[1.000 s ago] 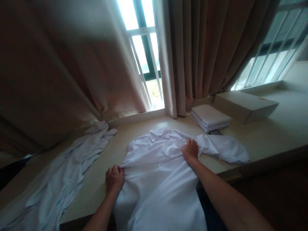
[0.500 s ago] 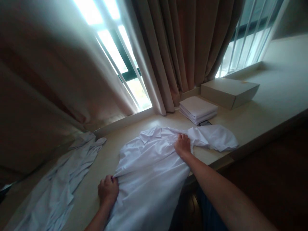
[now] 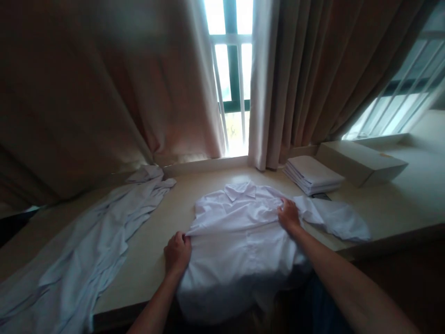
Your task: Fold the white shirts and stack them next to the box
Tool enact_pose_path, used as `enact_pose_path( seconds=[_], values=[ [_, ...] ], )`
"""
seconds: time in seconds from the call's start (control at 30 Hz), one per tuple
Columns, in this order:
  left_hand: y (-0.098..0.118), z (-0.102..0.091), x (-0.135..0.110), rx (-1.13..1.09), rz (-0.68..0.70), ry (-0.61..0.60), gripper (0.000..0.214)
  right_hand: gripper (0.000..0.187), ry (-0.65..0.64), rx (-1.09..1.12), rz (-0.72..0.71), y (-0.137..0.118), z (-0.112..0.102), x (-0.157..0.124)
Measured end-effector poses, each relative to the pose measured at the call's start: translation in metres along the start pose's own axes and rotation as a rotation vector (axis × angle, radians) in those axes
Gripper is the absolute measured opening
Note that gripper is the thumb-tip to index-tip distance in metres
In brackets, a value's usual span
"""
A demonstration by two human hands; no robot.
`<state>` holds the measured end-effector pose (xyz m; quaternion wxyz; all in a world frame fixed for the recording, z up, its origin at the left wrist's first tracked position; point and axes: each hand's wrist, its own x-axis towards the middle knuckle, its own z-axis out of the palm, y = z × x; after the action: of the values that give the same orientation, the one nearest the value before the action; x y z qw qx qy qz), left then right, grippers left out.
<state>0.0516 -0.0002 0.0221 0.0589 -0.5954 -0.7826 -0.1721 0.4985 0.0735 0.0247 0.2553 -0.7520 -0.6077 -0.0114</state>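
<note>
A white collared shirt (image 3: 239,236) lies front up on the pale ledge (image 3: 146,260), its collar toward the window and its lower part hanging over the front edge. My left hand (image 3: 178,253) grips the shirt's left side, fingers curled on the cloth. At the shirt's right shoulder, my right hand (image 3: 289,214) is closed on the fabric near the sleeve. That sleeve stretches out to the right along the ledge. Folds run across the chest between both hands. The left sleeve cannot be made out.
Several crumpled white shirts (image 3: 93,246) lie along the left. A stack of folded white shirts (image 3: 313,171) sits at the back right, with a dark flat object (image 3: 321,196) beside it. Behind stands a pale box (image 3: 361,160). Brown curtains (image 3: 174,93) flank the window (image 3: 232,79).
The view has turned left and levelled. Both hands keep hold of the shirt, which now lies straighter, with its lower part drooping over the ledge's edge.
</note>
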Motion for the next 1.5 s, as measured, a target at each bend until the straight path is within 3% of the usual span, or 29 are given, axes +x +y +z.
enact_pose_path(
  seconds=[0.2, 0.4, 0.57, 0.67, 0.77, 0.8, 0.9, 1.03, 1.17, 1.3, 1.5],
  values=[
    [-0.01, 0.004, 0.001, -0.077, -0.018, 0.033, 0.021, 0.041, -0.001, 0.126, -0.19, 0.001, 0.004, -0.005],
    [-0.007, 0.0, -0.002, -0.116, 0.032, 0.026, 0.007, 0.045, 0.047, 0.14, -0.124, 0.008, 0.018, -0.003],
    [-0.004, -0.004, -0.006, -0.155, 0.064, 0.029, 0.002, 0.042, 0.179, 0.148, -0.216, 0.003, 0.004, -0.002],
    [-0.002, -0.005, -0.006, -0.149, 0.077, 0.044, 0.005, 0.035, 0.123, 0.141, -0.355, -0.041, -0.012, 0.002],
    [-0.001, -0.008, -0.006, -0.133, 0.086, 0.051, 0.009, 0.026, -0.21, 0.172, -0.518, -0.122, -0.015, 0.005],
    [-0.001, -0.009, -0.006, -0.125, 0.089, 0.054, 0.01, 0.027, -0.323, 0.177, -0.532, -0.152, -0.011, 0.006],
    [0.001, -0.013, -0.006, -0.102, 0.103, 0.054, 0.011, 0.033, -0.412, 0.192, -0.532, -0.236, 0.012, 0.006],
    [0.002, -0.017, -0.008, -0.105, 0.124, 0.023, 0.011, 0.048, -0.491, 0.166, -0.463, -0.307, 0.048, 0.007],
    [0.001, -0.018, -0.008, -0.085, 0.131, 0.001, 0.009, 0.04, -0.579, 0.117, -0.373, -0.341, 0.076, 0.015],
    [-0.004, -0.015, -0.008, -0.073, 0.132, -0.009, 0.01, 0.032, -0.616, 0.111, -0.291, -0.356, 0.093, 0.026],
    [-0.007, -0.01, -0.006, -0.101, 0.103, 0.031, 0.012, 0.031, -0.545, 0.184, -0.332, -0.355, 0.087, 0.016]
  ],
)
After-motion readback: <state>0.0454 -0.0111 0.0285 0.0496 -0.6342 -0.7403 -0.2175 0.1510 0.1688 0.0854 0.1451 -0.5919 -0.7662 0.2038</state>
